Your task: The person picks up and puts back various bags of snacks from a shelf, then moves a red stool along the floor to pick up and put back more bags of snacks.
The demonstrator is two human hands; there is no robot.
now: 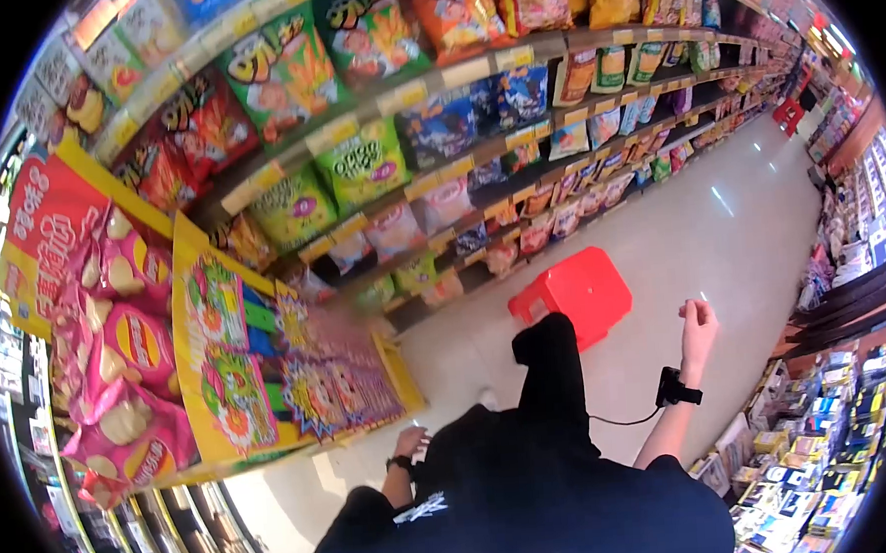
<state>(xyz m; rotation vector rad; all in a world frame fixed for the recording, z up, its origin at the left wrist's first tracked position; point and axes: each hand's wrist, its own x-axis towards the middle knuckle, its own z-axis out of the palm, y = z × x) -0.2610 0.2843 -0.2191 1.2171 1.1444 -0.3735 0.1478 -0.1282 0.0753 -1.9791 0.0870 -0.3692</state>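
Observation:
My right hand (701, 321) is raised in front of me over the aisle floor, its fingers curled in and nothing visible in them. A black strap with a small device (677, 388) and a cable is on that wrist. My left hand (411, 441) hangs low beside my body, near the yellow snack display (189, 365); its fingers look loosely apart and hold nothing. A dark band (401, 463) circles the left wrist. Ahead on the floor stands a red plastic stool (589, 294), partly hidden by my dark-clothed knee (547, 339). Neither hand touches it.
Long shelves (472, 72) of bagged snacks run along the left of the aisle. Pink snack bags (131, 343) fill the display at the near left. Packed goods (803, 448) lie low on the right. The grey floor (730, 201) stretches away between them.

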